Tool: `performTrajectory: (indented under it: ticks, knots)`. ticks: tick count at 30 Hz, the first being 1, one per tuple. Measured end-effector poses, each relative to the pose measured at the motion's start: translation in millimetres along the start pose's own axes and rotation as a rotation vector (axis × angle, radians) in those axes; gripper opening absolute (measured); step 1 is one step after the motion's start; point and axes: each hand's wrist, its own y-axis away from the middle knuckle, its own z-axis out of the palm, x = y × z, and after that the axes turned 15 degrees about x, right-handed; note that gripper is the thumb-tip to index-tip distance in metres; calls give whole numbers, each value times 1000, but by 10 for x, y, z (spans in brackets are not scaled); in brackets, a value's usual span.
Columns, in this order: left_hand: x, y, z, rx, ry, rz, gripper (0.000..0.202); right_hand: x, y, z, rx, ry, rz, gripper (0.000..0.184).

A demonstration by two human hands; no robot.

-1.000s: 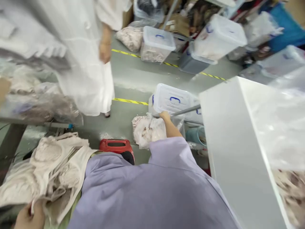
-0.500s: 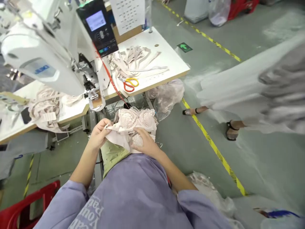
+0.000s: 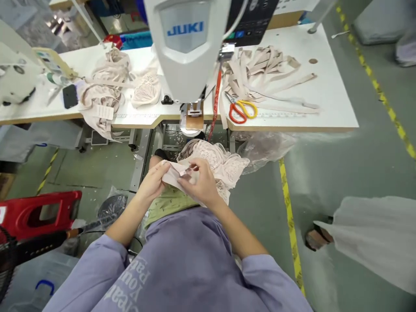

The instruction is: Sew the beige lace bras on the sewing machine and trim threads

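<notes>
Lace bra [image 3: 224, 162]: beige, soft, scalloped, heaped on the lap just below the table edge. Left hand [image 3: 152, 184]: fingers pinched on a smooth folded edge of it. Right hand [image 3: 201, 186]: thumb and forefinger closed on the same edge, close beside the left. Red plastic stool [image 3: 39, 212]: on the floor, left. Clear plastic bag [image 3: 266, 147]: crumpled, under the table; contents indistinct. Scissors [image 3: 240, 110]: red and yellow handles, on white table [image 3: 331, 104]. Flat elastic straps [image 3: 260, 69]: loose pile. JUKI sewing machine [image 3: 186, 43]: glossy white.
</notes>
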Motion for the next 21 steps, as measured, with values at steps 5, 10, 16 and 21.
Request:
performTrajectory:
  ticks: [5,10,16,21]
  knots:
    - [-25,5,-191,95,-292,121,41,27,7,160,-146,-24,194,21]
    - [-244,64,-212,404,-532,572,27,62,-82,426,1,-133,497,28]
    - [-467,-183,-112,156,-246,294,34,51,-62,621,-54,-27,387,19]
    - [-377,-340,-180,194,-273,289,28,122,-65,554,-121,171,182,12]
